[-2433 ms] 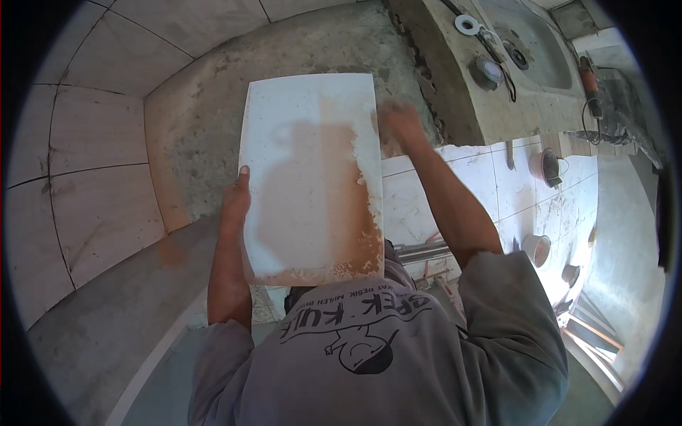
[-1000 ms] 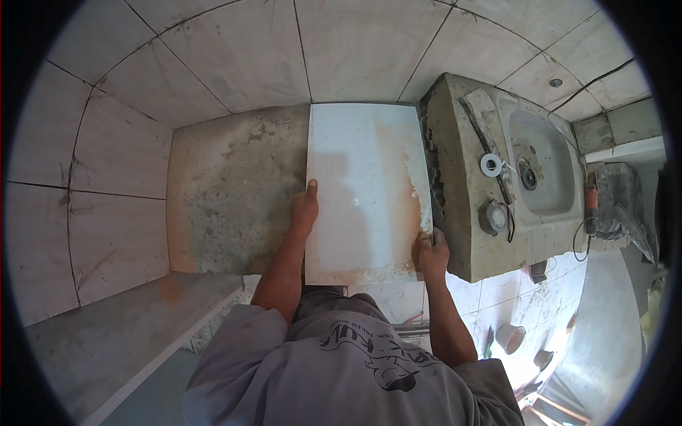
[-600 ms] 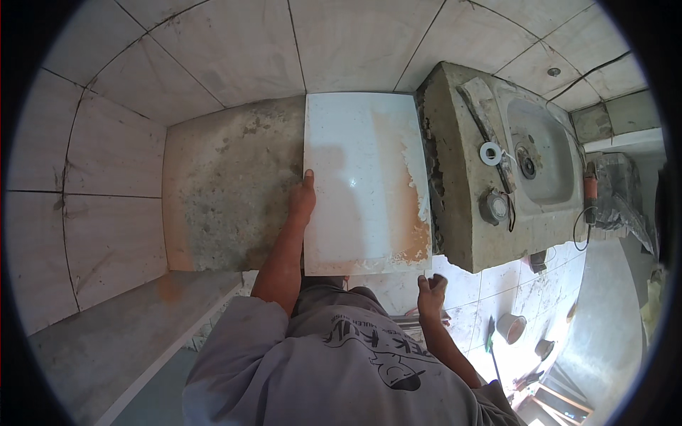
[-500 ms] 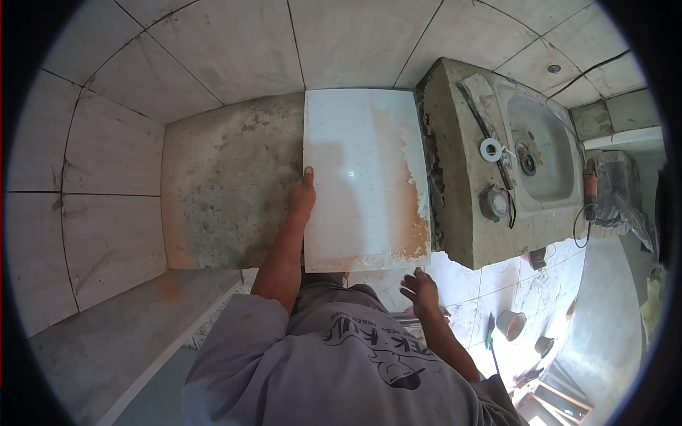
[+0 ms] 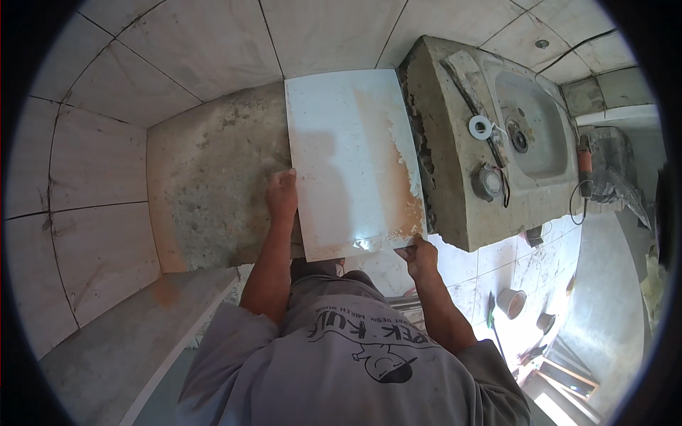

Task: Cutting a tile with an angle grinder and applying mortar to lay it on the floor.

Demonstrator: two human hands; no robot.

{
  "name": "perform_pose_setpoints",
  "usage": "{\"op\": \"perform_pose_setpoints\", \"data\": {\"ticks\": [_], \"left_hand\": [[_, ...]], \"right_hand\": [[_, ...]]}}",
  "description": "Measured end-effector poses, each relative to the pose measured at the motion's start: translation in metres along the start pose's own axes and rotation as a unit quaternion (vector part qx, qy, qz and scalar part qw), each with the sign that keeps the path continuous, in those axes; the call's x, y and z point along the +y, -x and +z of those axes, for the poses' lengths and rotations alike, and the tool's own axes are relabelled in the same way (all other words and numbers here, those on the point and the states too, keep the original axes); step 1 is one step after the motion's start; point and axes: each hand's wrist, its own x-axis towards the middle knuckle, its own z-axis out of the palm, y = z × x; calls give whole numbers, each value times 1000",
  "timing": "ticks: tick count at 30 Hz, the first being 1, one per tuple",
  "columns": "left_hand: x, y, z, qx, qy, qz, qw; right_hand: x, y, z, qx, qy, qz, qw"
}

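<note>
A large white glossy tile (image 5: 334, 163), with brown staining along its right side, lies on a rough concrete counter (image 5: 213, 177). My left hand (image 5: 283, 193) is at the tile's left edge, fingers curled and the fingertips against that edge. At the near right corner my right hand (image 5: 420, 257) grips the tile, thumb on top and fingers partly hidden below. The tile's near edge sticks out past the counter toward my body.
Right of the tile rises a raised concrete block (image 5: 451, 142) with a grey sink (image 5: 533, 135). On it lie a white ring (image 5: 479, 128) and a round metal piece (image 5: 487, 182). An orange-and-black power tool (image 5: 584, 163) sits farther right. A bucket (image 5: 511, 303) stands on the tiled floor.
My right hand has come up from below the tile and taken hold of its near right corner. The near end has swung slightly right, and my left hand's fingers have curled more.
</note>
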Motion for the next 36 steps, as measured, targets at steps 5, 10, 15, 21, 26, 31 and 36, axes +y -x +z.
{"op": "perform_pose_setpoints", "data": {"ticks": [5, 10, 15, 21, 26, 31, 36], "left_hand": [[-10, 25, -64, -75, -46, -68, 994], [-61, 83, -95, -226, -61, -158, 959], [-56, 137, -62, -289, 5, -350, 891], [-68, 148, -41, -266, 180, -414, 852], [-70, 161, -35, -226, 332, -414, 817], [-65, 165, -33, -231, 288, -388, 844], [-72, 168, -38, -212, 268, -378, 860]], "right_hand": [[7, -24, -7, 8, 10, 0, 1000], [8, -30, -13, -8, 21, 16, 1000], [5, -30, -15, -4, 68, 29, 997], [-3, -32, -19, 0, 160, 46, 986], [-6, -28, -15, -5, 178, 44, 983], [-4, -29, -23, -14, 182, 52, 982], [2, -26, -12, -16, 188, 48, 981]]}}
